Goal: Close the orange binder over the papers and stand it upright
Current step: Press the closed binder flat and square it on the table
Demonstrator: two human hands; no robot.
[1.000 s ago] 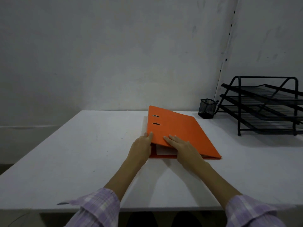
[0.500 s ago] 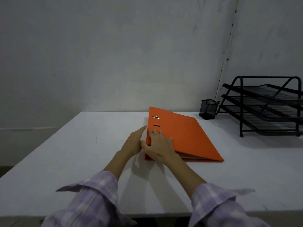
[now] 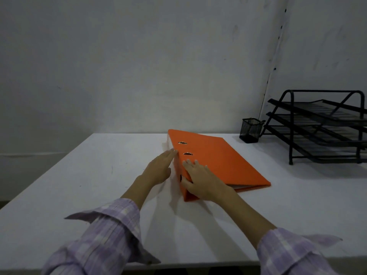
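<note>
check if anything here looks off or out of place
Nothing looks spilled or damaged. The orange binder lies flat and skewed to the table edge, cover closed over the papers, not yet upright. The left hand rests against its spine; the right hand grips the near corner.

We see a white table against a grey wall. Near its far right corner stands a black mesh pen cup, just beside a three-tier black wire tray rack.
</note>
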